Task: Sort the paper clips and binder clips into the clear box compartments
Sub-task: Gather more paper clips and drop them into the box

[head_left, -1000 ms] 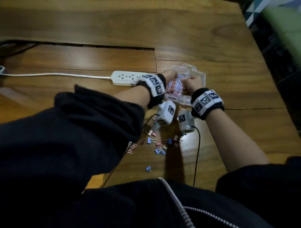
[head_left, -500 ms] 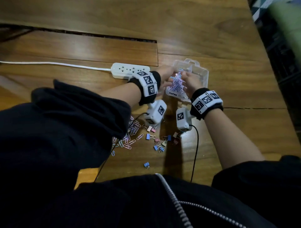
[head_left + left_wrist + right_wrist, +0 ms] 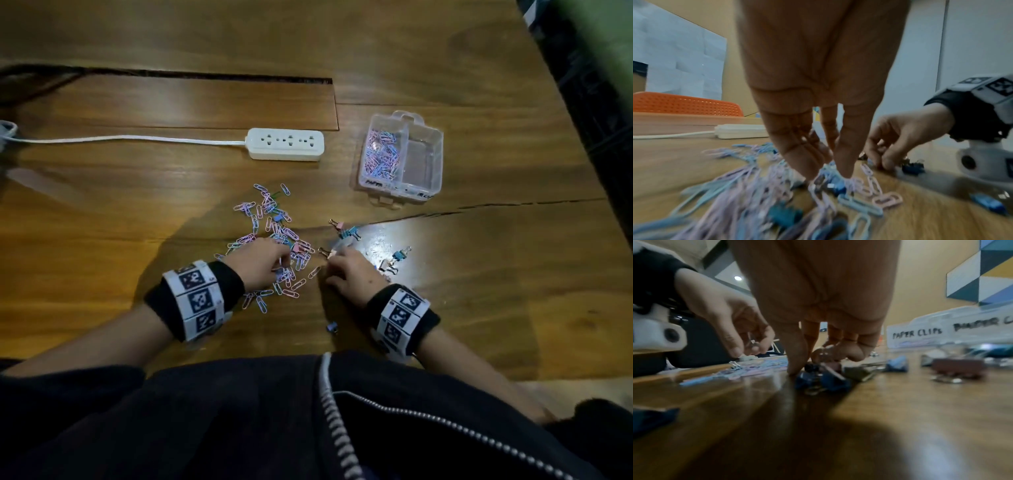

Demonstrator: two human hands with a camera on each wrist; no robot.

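The clear box stands at the far right, its labels reading "PAPER CLIPS" and "BINDER C". Its left compartment holds pastel paper clips; the right one looks bare. A loose pile of paper clips lies mid-table. My left hand reaches down into the pile, and its fingertips close on paper clips. My right hand is just right of it, fingers curled down onto small binder clips. More binder clips lie scattered nearby; one lies near my body.
A white power strip with its cord lies left of the box. A long slot runs across the far table. The table's right edge drops off to a dark floor. An orange chair back stands beyond the table.
Both hands have left the clear box and come back toward me, down onto the loose clips. The box now stands uncovered with paper clips in its left compartment.
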